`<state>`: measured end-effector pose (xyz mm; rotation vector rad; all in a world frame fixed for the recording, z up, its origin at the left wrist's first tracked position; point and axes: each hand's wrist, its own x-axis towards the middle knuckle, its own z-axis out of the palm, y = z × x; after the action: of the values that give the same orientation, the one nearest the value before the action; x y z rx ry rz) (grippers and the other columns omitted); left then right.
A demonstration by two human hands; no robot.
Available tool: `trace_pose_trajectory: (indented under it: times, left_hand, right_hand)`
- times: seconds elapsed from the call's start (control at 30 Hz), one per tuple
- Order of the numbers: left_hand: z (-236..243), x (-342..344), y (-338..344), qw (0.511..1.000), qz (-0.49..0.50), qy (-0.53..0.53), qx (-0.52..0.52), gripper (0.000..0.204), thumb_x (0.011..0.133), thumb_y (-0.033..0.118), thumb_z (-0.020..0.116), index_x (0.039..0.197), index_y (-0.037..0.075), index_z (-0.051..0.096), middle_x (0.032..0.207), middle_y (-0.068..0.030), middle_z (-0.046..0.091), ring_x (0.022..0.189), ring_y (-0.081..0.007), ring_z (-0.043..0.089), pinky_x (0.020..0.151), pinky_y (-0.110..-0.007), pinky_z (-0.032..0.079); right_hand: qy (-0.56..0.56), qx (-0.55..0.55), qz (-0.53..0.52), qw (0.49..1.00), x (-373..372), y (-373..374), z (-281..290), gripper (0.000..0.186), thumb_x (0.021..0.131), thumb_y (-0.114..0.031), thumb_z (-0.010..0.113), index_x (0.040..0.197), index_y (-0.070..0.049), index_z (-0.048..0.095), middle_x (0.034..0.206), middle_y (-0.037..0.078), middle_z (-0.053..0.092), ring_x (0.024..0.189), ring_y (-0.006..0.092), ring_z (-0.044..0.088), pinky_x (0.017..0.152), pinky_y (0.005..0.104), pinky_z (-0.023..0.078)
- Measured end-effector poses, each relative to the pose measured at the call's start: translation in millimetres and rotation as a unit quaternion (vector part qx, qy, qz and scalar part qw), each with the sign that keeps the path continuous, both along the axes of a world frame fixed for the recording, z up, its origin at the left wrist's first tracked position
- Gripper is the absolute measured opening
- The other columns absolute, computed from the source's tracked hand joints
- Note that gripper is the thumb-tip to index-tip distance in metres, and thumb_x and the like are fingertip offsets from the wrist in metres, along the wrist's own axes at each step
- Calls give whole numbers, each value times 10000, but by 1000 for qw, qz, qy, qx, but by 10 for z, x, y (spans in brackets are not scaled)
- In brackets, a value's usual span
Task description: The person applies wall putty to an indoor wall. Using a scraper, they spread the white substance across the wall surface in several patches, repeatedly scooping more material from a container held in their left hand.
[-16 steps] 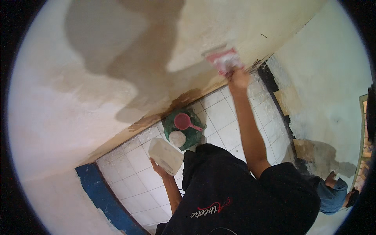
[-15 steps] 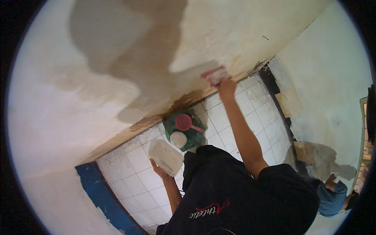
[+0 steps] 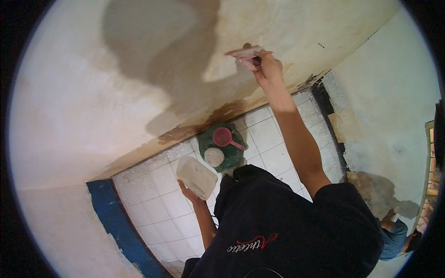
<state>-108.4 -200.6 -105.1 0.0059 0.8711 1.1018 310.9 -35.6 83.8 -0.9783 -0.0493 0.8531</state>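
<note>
Head view, looking down a plastered wall (image 3: 116, 116) toward a white tiled floor (image 3: 157, 208). Right hand (image 3: 266, 69) is up on the wall with its fingers wrapped around the handle of a small trowel (image 3: 245, 52), blade flat against the plaster, next to a darker damp-looking patch. Left hand (image 3: 189, 191) is down low by the dark shirt, gripping the edge of a whitish rectangular board (image 3: 197, 177) smeared with plaster, tilted and held above the tiles. Just past the board there's a green bucket (image 3: 221, 147) on the floor at the foot of the wall, with a pink scoop (image 3: 225, 137) and a pale round lump sitting in it. Blue strip (image 3: 116, 222) runs along the left side of the floor. Another person in a blue top (image 3: 394, 234) is at the lower right, well apart from all this.
</note>
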Motion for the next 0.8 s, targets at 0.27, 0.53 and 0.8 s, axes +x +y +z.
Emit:
trace_pose_trajectory:
  times: [0.27,0.53,0.8]
  left_hand:
    - [86,-235,-31,1000,4,0,20,692,956,570,372,1444,80,345,1406,-159,442,1251,-361,466,1050,-511,403]
    - [245,-562,-58,998,16,48,33,680,962,555,391,1434,67,357,1375,-158,471,1221,-351,494,1028,-491,425]
    - [175,-621,-164,999,-4,0,39,671,958,560,391,1431,85,368,1382,-153,466,1226,-350,490,1024,-507,428]
  right_hand:
    - [19,-48,-16,999,-587,-202,-876,144,920,9,440,1001,78,537,942,171,594,768,266,635,634,403,619]
    - [26,-32,71,997,-177,526,-1732,172,935,-29,417,1048,74,494,986,215,594,840,385,664,613,454,593]
    - [64,55,110,990,19,88,868,225,919,19,382,1073,167,455,1108,298,541,1011,430,603,841,469,585]
